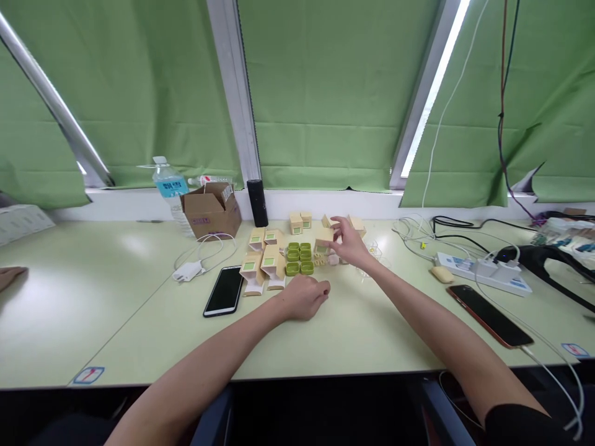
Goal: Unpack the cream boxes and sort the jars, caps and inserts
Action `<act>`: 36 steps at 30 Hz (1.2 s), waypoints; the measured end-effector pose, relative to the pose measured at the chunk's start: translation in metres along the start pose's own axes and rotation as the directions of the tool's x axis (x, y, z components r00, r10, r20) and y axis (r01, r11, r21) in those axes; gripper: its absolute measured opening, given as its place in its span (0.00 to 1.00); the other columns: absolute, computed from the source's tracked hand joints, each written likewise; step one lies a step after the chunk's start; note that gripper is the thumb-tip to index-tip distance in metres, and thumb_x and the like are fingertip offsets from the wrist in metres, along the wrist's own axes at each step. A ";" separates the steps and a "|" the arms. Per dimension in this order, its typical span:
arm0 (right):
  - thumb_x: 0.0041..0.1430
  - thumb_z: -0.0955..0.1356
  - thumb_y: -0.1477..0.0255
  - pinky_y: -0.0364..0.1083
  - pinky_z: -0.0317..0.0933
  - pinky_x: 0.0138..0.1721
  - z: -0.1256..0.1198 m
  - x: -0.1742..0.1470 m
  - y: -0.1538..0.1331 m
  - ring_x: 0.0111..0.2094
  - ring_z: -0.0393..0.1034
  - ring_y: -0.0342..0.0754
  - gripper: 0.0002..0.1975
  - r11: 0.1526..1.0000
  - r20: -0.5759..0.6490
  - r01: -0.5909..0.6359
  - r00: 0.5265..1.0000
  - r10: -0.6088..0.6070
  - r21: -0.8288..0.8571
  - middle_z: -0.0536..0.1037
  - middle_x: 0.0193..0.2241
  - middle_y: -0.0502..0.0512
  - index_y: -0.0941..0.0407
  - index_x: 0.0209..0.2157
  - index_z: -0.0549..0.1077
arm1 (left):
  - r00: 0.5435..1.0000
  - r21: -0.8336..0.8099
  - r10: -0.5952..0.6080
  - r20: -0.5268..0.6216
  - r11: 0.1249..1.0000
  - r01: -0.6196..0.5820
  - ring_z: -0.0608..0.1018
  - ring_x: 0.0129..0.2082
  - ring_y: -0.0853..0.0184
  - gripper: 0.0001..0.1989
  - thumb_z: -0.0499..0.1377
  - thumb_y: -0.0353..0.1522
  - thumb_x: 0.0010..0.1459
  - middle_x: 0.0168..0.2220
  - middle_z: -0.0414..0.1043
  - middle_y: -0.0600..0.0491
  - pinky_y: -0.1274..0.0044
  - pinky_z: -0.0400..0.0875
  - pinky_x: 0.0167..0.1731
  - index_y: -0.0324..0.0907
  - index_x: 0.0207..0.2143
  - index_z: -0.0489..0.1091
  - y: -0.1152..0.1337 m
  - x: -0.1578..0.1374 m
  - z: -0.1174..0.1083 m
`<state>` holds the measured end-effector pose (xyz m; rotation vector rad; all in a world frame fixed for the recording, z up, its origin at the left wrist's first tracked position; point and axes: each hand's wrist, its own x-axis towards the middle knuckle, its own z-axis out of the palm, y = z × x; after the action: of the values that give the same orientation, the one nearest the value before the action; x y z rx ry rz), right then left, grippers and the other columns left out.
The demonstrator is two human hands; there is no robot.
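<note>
Your right hand [349, 243] pinches a small tan box [324, 236] between thumb and fingertips, lifted just above the cluster of matching boxes [263, 263] and 4 green pots [299, 259] mid-desk. Your left hand [304, 297] rests on the desk [362, 334] in a loose fist just in front of the pots; whether it holds anything cannot be told. A black phone [224, 290] lies left of the boxes, a second phone [489, 315] sits near the front edge at right, beside a power strip [483, 272]. Bare desktop stretches between your forearms toward the front edge.
</note>
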<state>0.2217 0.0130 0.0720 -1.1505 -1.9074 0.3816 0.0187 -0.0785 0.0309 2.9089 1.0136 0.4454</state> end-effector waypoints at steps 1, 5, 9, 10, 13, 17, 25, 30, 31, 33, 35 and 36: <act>0.53 0.74 0.68 0.49 0.68 0.38 -0.006 -0.020 -0.001 0.35 0.73 0.48 0.34 1.000 0.021 0.007 1.000 -0.008 0.028 0.76 0.48 0.55 0.49 0.60 0.61 | 0.997 -0.041 0.005 -0.074 0.999 -0.008 0.71 0.23 0.65 0.06 0.53 0.30 0.64 0.23 0.70 0.55 0.74 0.57 0.26 0.44 0.35 0.69 -0.002 -0.001 0.000; 0.53 0.74 0.69 0.49 0.67 0.38 -0.012 -0.081 0.002 0.32 0.70 0.45 0.33 0.982 0.176 -0.032 0.984 -0.001 0.185 0.76 0.44 0.53 0.50 0.59 0.62 | 0.926 -0.229 -0.044 -0.375 0.972 -0.047 0.68 0.22 0.68 0.04 0.53 0.31 0.62 0.20 0.63 0.58 0.75 0.60 0.27 0.44 0.33 0.66 -0.010 -0.002 -0.004; 0.50 0.74 0.73 0.48 0.67 0.37 -0.002 -0.098 0.008 0.35 0.71 0.45 0.36 0.963 0.303 -0.073 0.953 -0.010 0.260 0.72 0.51 0.57 0.49 0.60 0.61 | 0.869 -0.365 -0.209 -0.449 0.930 0.035 0.71 0.27 0.67 0.01 0.54 0.31 0.61 0.27 0.67 0.55 0.74 0.66 0.31 0.44 0.35 0.64 -0.016 0.000 -0.011; 0.49 0.74 0.74 0.48 0.67 0.37 0.000 -0.098 0.009 0.36 0.71 0.45 0.38 0.961 0.325 -0.089 0.946 -0.001 0.261 0.71 0.53 0.58 0.48 0.61 0.60 | 0.861 -0.386 -0.252 -0.442 0.920 0.071 0.72 0.30 0.66 0.01 0.54 0.30 0.60 0.30 0.69 0.54 0.74 0.68 0.34 0.44 0.35 0.64 -0.016 0.001 -0.012; 0.47 0.73 0.78 0.47 0.68 0.35 0.003 -0.098 0.011 0.36 0.71 0.45 0.42 0.948 0.386 -0.158 0.922 0.040 0.278 0.69 0.53 0.58 0.47 0.63 0.58 | 0.844 -0.433 -0.355 -0.401 0.886 0.168 0.75 0.40 0.62 0.10 0.55 0.25 0.55 0.38 0.73 0.50 0.70 0.72 0.41 0.44 0.39 0.65 -0.018 0.003 -0.012; 0.47 0.72 0.79 0.47 0.69 0.37 0.002 -0.101 0.011 0.34 0.71 0.44 0.41 0.932 0.426 -0.208 0.902 0.066 0.297 0.70 0.48 0.53 0.48 0.62 0.60 | 0.874 -0.475 -0.376 -0.307 0.857 0.202 0.76 0.49 0.59 0.23 0.55 0.20 0.48 0.47 0.75 0.47 0.67 0.73 0.47 0.44 0.48 0.66 -0.018 0.005 -0.006; 0.47 0.73 0.78 0.48 0.68 0.36 0.000 -0.100 0.010 0.33 0.70 0.44 0.40 0.924 0.445 -0.200 0.895 0.037 0.326 0.69 0.47 0.53 0.49 0.62 0.61 | 0.890 -0.591 -0.388 -0.241 0.786 0.182 0.79 0.48 0.61 0.34 0.53 0.18 0.45 0.57 0.71 0.44 0.70 0.77 0.45 0.42 0.57 0.62 -0.016 0.006 0.005; 0.51 0.71 0.76 0.46 0.66 0.35 0.000 -0.097 0.018 0.32 0.70 0.43 0.34 0.923 0.440 -0.202 0.897 0.040 0.327 0.68 0.47 0.53 0.50 0.60 0.61 | 0.874 -0.655 -0.436 -0.216 0.728 0.202 0.81 0.41 0.65 0.30 0.54 0.18 0.47 0.52 0.74 0.46 0.74 0.77 0.38 0.42 0.54 0.65 -0.017 0.006 0.007; 0.52 0.69 0.76 0.46 0.66 0.35 0.000 -0.097 0.021 0.32 0.69 0.42 0.31 0.921 0.427 -0.204 0.903 0.046 0.333 0.68 0.46 0.53 0.50 0.58 0.62 | 0.861 -0.654 -0.456 -0.224 0.726 0.214 0.81 0.37 0.66 0.28 0.54 0.19 0.48 0.48 0.76 0.47 0.75 0.76 0.36 0.42 0.52 0.65 -0.018 0.006 0.007; 0.53 0.65 0.78 0.45 0.65 0.33 0.000 -0.096 0.024 0.29 0.68 0.41 0.27 0.911 0.402 -0.216 0.914 0.061 0.351 0.68 0.46 0.52 0.49 0.56 0.62 | 0.836 -0.632 -0.482 -0.263 0.740 0.228 0.80 0.35 0.67 0.24 0.53 0.20 0.50 0.42 0.77 0.49 0.76 0.74 0.34 0.42 0.50 0.66 -0.019 0.006 0.006; 0.52 0.62 0.78 0.44 0.64 0.32 0.001 -0.095 0.027 0.28 0.67 0.40 0.26 0.902 0.397 -0.231 0.915 0.074 0.365 0.67 0.46 0.52 0.49 0.54 0.62 | 0.829 -0.608 -0.482 -0.286 0.760 0.232 0.79 0.37 0.66 0.23 0.53 0.20 0.51 0.41 0.77 0.50 0.76 0.73 0.35 0.42 0.50 0.66 -0.021 0.005 0.005; 0.52 0.62 0.79 0.44 0.64 0.32 0.001 -0.095 0.027 0.28 0.67 0.40 0.26 0.902 0.399 -0.236 0.914 0.078 0.363 0.68 0.46 0.51 0.49 0.53 0.62 | 0.836 -0.599 -0.472 -0.281 0.767 0.232 0.79 0.37 0.66 0.24 0.53 0.20 0.50 0.42 0.77 0.49 0.75 0.73 0.36 0.43 0.50 0.66 -0.021 0.005 0.005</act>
<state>0.2565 -0.0518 0.0060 -1.0019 -1.9270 1.1068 0.0109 -0.0584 0.0249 2.0804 1.2082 1.1491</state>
